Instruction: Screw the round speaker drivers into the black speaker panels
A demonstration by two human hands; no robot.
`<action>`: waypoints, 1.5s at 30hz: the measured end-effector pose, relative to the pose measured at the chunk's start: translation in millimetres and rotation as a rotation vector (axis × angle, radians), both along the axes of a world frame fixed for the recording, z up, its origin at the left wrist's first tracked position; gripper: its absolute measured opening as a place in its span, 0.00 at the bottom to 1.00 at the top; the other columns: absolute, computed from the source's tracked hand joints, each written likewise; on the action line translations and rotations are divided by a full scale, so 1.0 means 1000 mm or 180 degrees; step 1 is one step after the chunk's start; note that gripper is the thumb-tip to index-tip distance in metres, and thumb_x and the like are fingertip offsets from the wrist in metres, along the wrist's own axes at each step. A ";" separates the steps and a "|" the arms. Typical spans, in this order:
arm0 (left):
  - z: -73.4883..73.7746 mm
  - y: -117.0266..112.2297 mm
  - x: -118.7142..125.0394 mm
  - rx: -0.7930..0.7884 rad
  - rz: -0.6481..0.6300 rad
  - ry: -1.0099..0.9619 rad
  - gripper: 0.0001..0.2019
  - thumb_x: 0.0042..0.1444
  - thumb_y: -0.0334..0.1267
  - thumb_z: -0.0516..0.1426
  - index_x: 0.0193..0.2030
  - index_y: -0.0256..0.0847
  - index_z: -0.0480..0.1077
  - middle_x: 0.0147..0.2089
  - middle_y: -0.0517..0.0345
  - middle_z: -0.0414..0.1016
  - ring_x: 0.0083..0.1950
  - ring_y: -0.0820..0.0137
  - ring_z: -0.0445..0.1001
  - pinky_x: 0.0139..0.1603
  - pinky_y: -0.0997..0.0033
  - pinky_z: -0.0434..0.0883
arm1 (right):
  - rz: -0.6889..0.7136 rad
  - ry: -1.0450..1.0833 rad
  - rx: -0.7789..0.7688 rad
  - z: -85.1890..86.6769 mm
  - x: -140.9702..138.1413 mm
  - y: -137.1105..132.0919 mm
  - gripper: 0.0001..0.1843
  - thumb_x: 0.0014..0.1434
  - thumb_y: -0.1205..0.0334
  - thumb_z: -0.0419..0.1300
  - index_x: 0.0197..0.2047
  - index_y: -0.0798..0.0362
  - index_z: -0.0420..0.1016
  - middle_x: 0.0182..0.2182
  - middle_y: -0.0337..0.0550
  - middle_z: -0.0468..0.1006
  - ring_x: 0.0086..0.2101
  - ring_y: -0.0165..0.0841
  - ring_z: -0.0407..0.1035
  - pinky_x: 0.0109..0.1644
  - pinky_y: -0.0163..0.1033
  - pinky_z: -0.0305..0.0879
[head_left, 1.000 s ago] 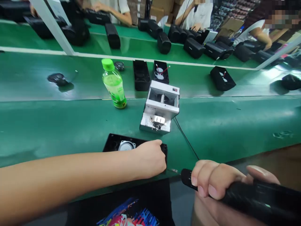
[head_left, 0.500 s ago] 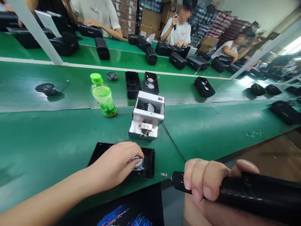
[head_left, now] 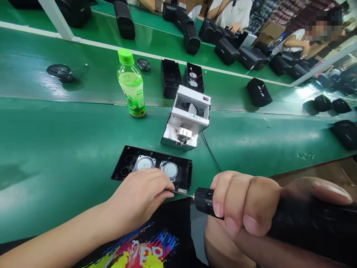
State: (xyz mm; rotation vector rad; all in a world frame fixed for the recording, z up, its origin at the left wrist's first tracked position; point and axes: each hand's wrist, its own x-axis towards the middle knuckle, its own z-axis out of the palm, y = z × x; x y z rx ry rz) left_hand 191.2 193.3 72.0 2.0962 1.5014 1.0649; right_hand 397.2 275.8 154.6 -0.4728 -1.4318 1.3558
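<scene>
The green surface [head_left: 55,137] runs across my feed in two long belts, with a pale rail between them and a further green line beyond. Black speaker cabinets [head_left: 223,51] stand in a row along that far line. Co-workers in white shirts [head_left: 231,11] sit behind it, and shelves of packed stock [head_left: 279,22] fill the upper right.

On the near belt lies a black speaker panel [head_left: 181,171] with two round speaker drivers [head_left: 144,163] seated in it. My operator's left hand [head_left: 139,197] sits on the panel's near edge, its fingers [head_left: 156,186] pressed together and curled just below the drivers. I cannot tell whether they pinch anything small.

The right hand [head_left: 245,204] wraps its fingers [head_left: 245,193] firmly around a black electric screwdriver [head_left: 306,219]. The screwdriver's metal bit [head_left: 182,193] points left, along the panel's near edge and just beside the left fingertips.

Beyond the panel stand a white screw feeder [head_left: 186,115] and a green-capped bottle of green tea [head_left: 131,83], well apart from both hands.
</scene>
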 end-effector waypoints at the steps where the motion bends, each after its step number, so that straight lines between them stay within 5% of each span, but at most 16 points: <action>1: -0.001 0.000 0.001 -0.0007 -0.0024 0.0017 0.03 0.76 0.33 0.59 0.48 0.45 0.74 0.42 0.62 0.84 0.40 0.68 0.82 0.44 0.67 0.78 | -0.0186 0.0272 -0.0033 -0.004 -0.001 -0.001 0.16 0.74 0.39 0.65 0.62 0.23 0.76 0.18 0.22 0.61 0.13 0.28 0.58 0.21 0.38 0.63; 4: -0.003 -0.001 0.003 -0.0025 -0.0106 0.0116 0.04 0.76 0.33 0.58 0.49 0.45 0.74 0.42 0.61 0.84 0.41 0.67 0.83 0.44 0.65 0.78 | -0.0519 0.0770 -0.0143 -0.013 -0.001 -0.004 0.13 0.74 0.42 0.67 0.57 0.33 0.81 0.20 0.23 0.72 0.14 0.26 0.62 0.21 0.37 0.66; 9: -0.002 -0.001 0.005 0.0021 -0.0128 0.0463 0.05 0.77 0.32 0.56 0.47 0.44 0.74 0.41 0.61 0.84 0.40 0.65 0.84 0.42 0.63 0.79 | -0.0012 0.0439 -0.0199 -0.011 0.012 -0.002 0.14 0.77 0.43 0.63 0.60 0.34 0.82 0.25 0.29 0.82 0.19 0.30 0.73 0.26 0.42 0.75; 22: -0.002 0.005 0.008 -0.0031 -0.0087 0.0648 0.05 0.77 0.34 0.57 0.46 0.44 0.72 0.42 0.60 0.84 0.40 0.63 0.84 0.41 0.61 0.78 | -0.0161 0.0268 -0.0195 -0.012 0.019 0.002 0.10 0.79 0.50 0.60 0.59 0.30 0.80 0.24 0.27 0.80 0.18 0.30 0.69 0.28 0.43 0.72; 30: -0.007 0.008 0.008 -0.0149 -0.0047 0.0414 0.03 0.75 0.33 0.59 0.46 0.45 0.71 0.42 0.61 0.83 0.40 0.66 0.83 0.41 0.65 0.77 | -0.0177 0.0477 -0.0381 -0.023 0.017 0.002 0.20 0.79 0.36 0.55 0.63 0.33 0.78 0.27 0.30 0.82 0.22 0.34 0.75 0.31 0.48 0.75; 38: -0.011 0.007 0.005 -0.0334 -0.0037 0.0073 0.04 0.74 0.32 0.60 0.46 0.45 0.73 0.43 0.61 0.84 0.41 0.68 0.83 0.43 0.67 0.78 | -0.0070 -0.0199 -0.0632 -0.002 0.029 -0.001 0.13 0.76 0.42 0.63 0.62 0.22 0.77 0.28 0.29 0.79 0.25 0.36 0.76 0.37 0.51 0.78; 45: -0.013 0.005 0.006 -0.0273 -0.0012 0.0104 0.03 0.74 0.32 0.61 0.46 0.44 0.73 0.42 0.61 0.84 0.40 0.67 0.83 0.44 0.66 0.79 | -0.0227 0.0347 -0.0329 -0.014 0.011 -0.001 0.13 0.78 0.43 0.60 0.61 0.31 0.79 0.25 0.29 0.79 0.20 0.32 0.70 0.29 0.45 0.73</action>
